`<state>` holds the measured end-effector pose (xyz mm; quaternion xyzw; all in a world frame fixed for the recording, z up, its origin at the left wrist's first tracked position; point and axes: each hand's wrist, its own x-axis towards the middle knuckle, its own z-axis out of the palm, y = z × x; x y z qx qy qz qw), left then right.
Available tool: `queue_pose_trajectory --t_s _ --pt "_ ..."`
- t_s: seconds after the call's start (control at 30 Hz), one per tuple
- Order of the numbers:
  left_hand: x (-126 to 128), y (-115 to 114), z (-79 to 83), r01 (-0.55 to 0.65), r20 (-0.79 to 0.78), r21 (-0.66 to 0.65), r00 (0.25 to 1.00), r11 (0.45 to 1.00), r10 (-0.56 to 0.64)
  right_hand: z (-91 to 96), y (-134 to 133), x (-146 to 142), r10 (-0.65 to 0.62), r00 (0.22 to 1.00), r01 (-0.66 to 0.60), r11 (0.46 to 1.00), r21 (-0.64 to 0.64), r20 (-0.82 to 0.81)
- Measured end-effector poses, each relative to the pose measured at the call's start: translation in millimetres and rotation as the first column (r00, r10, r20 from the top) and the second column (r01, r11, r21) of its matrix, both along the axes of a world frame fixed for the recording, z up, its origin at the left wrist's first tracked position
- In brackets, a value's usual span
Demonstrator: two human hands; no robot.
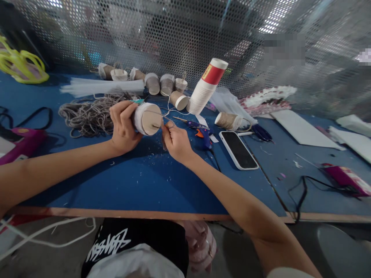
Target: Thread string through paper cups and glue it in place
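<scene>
My left hand (123, 125) is wrapped round a paper cup (146, 117) lying sideways, its brown bottom facing me and white cord wound on its side. My right hand (175, 141) is pinched on a thin white cord (167, 110) at the cup's bottom edge; the cord runs up towards the back. Both hands hover just above the blue table (139, 181).
A pile of grey cord (89, 114) lies left. Several wrapped cups (162, 85) stand at the back by a leaning stack of paper cups (204, 90). A blue glue gun (201, 133), a phone (238, 150), scissors (261, 132) and another wrapped cup (228, 121) lie right.
</scene>
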<state>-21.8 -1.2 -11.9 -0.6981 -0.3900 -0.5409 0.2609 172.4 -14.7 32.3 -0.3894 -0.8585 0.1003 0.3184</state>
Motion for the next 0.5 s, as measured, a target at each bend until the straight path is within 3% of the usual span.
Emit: queue_pose_trajectory --t_s 0.27,0.5 --pt "-2.0 0.2 -2.2 -0.034 0.003 -0.014 0.999 0.999 0.034 4.8 4.3 2.6 -0.02 0.991 0.021 1.0 -0.007 0.131" --pt "-1.8 0.1 0.5 0.017 -0.031 0.067 0.999 0.998 -0.015 10.8 4.4 4.2 0.001 0.987 0.003 1.0 -0.022 0.163"
